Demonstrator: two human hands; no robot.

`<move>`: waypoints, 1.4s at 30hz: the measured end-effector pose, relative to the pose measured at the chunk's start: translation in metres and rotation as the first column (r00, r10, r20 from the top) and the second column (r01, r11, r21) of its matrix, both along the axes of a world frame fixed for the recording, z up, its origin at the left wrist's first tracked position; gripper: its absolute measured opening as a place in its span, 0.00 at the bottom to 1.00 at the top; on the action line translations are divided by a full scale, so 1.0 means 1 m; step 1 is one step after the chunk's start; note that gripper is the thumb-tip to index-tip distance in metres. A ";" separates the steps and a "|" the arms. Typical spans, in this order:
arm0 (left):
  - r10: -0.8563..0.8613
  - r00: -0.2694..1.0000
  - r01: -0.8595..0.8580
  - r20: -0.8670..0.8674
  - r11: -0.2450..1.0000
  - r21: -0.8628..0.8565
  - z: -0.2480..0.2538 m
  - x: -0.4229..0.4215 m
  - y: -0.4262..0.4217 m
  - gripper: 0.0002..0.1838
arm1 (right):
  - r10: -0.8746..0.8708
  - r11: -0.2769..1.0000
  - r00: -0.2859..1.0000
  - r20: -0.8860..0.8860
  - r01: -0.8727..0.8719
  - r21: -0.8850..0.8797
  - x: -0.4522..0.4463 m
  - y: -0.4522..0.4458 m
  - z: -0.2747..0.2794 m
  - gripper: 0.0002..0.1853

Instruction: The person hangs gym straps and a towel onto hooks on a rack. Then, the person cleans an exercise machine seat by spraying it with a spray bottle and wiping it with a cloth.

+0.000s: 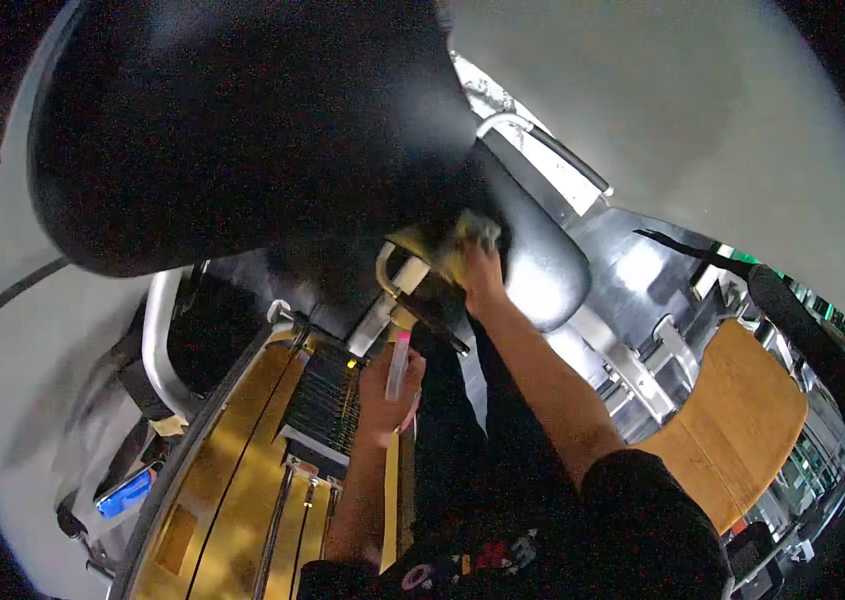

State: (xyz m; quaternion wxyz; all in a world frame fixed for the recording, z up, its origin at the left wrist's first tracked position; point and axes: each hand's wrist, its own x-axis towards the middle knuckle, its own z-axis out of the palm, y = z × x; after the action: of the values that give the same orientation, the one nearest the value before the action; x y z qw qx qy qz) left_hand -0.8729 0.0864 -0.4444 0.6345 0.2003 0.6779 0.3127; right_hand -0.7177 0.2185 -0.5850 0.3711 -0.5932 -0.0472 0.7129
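Note:
My right hand (480, 262) reaches up beneath the large black pad (263, 130), its fingers wrapped round a yellowish cloth (453, 258) that lies close to the pad. The cloth and fingertips are blurred. Lower and to the left, my left hand (388, 385) is closed round a bottle (399, 368) with a pink stripe, held beside the machine's weight stack (321, 395). A curved metal bar (386, 268) with a dark grip runs between my two hands.
A smaller black pad (543, 265) stands behind my right forearm. At the right is a tan-orange pad (728, 430). A silver frame tube (158, 345) and a blue object (127, 494) are at the left. Yellow machine panels (233, 470) stand beside my left arm.

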 end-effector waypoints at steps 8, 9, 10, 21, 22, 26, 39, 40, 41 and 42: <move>-0.034 0.983 0.050 -0.180 0.995 0.084 -0.010 0.050 0.006 0.12 | -0.121 0.845 0.991 0.052 0.075 0.530 -0.006 0.198 0.022 0.18; -0.091 0.952 0.116 -0.291 0.991 0.073 -0.016 0.054 0.001 0.11 | -0.136 0.831 0.990 0.046 0.089 0.549 -0.005 0.198 0.066 0.17; -0.081 0.959 0.123 -0.272 0.983 0.139 -0.024 0.057 -0.006 0.10 | -0.055 0.859 0.998 0.010 0.042 0.510 0.002 0.200 0.086 0.18; -0.044 0.922 0.115 -0.385 0.980 0.164 -0.013 0.072 0.009 0.10 | 0.283 0.949 0.915 0.288 -0.310 0.052 0.109 0.023 0.016 0.30; -0.016 0.955 0.048 -0.295 0.994 0.101 -0.027 0.068 0.000 0.09 | 0.291 0.951 0.908 0.302 -0.309 0.012 0.108 0.000 0.016 0.30; 0.020 0.943 0.000 -0.331 0.998 0.060 -0.026 0.046 -0.012 0.08 | 0.381 0.922 0.907 0.179 -0.386 -0.007 0.099 -0.095 0.009 0.23; 0.071 0.875 -0.005 -0.479 0.990 0.137 -0.010 0.007 -0.035 0.10 | 0.681 0.730 0.733 0.006 -0.679 0.072 0.020 -0.205 0.038 0.18; 0.076 0.874 -0.007 -0.480 0.990 0.144 -0.007 0.006 -0.037 0.10 | 0.682 0.729 0.731 0.009 -0.681 0.078 0.020 -0.206 0.041 0.18; 0.092 0.883 -0.018 -0.460 0.987 0.162 -0.005 0.006 -0.038 0.10 | 0.636 0.772 0.769 -0.069 -0.632 0.066 0.021 -0.207 0.043 0.19; 0.105 0.892 -0.028 -0.439 0.984 0.178 -0.004 0.006 -0.037 0.11 | 0.581 0.812 0.800 -0.147 -0.581 0.046 0.024 -0.208 0.044 0.21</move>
State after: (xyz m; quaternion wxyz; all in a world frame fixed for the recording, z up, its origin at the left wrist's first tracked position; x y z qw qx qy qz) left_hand -0.8672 0.0496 -0.4479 0.4320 0.2958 0.7831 0.3355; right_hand -0.6936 0.0109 -0.5413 0.1368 -0.4938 -0.1974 0.8358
